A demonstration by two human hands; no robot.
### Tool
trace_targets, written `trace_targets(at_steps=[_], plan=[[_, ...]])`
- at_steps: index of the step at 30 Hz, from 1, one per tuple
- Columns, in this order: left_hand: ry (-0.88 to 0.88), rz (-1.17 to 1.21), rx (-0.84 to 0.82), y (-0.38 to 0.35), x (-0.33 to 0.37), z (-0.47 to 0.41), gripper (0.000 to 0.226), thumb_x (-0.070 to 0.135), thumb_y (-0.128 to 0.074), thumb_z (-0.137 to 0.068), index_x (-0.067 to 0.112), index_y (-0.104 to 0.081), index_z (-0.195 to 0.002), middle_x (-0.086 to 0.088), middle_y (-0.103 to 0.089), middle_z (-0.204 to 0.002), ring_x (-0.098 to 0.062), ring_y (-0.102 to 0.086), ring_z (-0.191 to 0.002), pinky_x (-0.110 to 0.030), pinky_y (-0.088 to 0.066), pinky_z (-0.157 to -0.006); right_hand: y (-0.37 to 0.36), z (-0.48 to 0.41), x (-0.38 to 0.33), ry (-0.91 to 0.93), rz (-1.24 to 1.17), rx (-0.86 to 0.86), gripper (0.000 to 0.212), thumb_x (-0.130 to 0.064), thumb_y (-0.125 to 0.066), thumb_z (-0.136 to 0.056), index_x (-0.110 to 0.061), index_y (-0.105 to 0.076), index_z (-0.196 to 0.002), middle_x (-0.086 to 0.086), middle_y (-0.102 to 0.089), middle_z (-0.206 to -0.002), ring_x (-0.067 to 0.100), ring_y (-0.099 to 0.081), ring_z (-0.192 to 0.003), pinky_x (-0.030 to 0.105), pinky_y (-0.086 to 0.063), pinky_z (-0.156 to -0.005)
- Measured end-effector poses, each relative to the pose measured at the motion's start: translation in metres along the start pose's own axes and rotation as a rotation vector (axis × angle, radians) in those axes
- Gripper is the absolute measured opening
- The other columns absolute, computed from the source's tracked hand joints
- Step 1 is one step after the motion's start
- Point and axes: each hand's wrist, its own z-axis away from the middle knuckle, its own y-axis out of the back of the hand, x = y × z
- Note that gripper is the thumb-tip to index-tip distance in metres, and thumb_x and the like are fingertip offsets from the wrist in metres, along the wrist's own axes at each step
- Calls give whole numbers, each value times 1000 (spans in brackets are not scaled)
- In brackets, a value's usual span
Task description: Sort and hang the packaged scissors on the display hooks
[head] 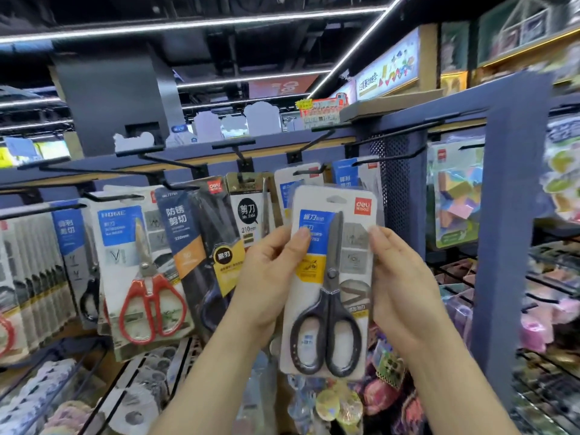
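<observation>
A white carded pack of black-handled scissors (329,287) is held upright in front of the display. My left hand (270,274) grips its left edge, thumb on the front near the blue label. My right hand (398,277) holds its right edge. The pack's hang hole sits just below a black display hook (309,171) that carries a similar white pack. Other scissor packs hang to the left: red-handled ones (147,277) and a dark pack with black scissors (204,246).
Several bare black hooks (389,158) stick out from the blue rail above. A blue upright post (508,246) stands at the right, with coloured goods beyond it. Wire baskets of tape rolls (138,403) and small items lie below.
</observation>
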Motion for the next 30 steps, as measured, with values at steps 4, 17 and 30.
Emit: trace_targets(at_steps=[4,17,30], plan=[[-36,106,-5,-4,-6,-5,23,28,-61,-86,26,-78,-100,-17,-57,-136,-29,-65,-113,-39,-56,-88,8,-11,-9,-104,-76,-59,47,-30,-53,-92,-1,-62,-128,23,-67,-124,38,-65,-115,53,-54,-95],[-375,-548,106,-20,0,-5,19,38,-59,-94,32,-70,-80,16,-57,-87,-5,-59,-80,-17,-45,-69,-17,-21,-30,298,795,-30,98,-80,-67,-64,-45,-30,-147,-12,-52,-141,5,-55,-124,31,-46,-102],[-515,-689,240,12,23,-7,49,-1,-56,-95,41,-61,-119,22,-57,-98,6,-57,-94,-10,-45,-82,-16,-27,-54,450,730,-76,48,-48,-81,-61,-26,-62,-99,-8,-69,-87,3,-66,-73,19,-52,-60]])
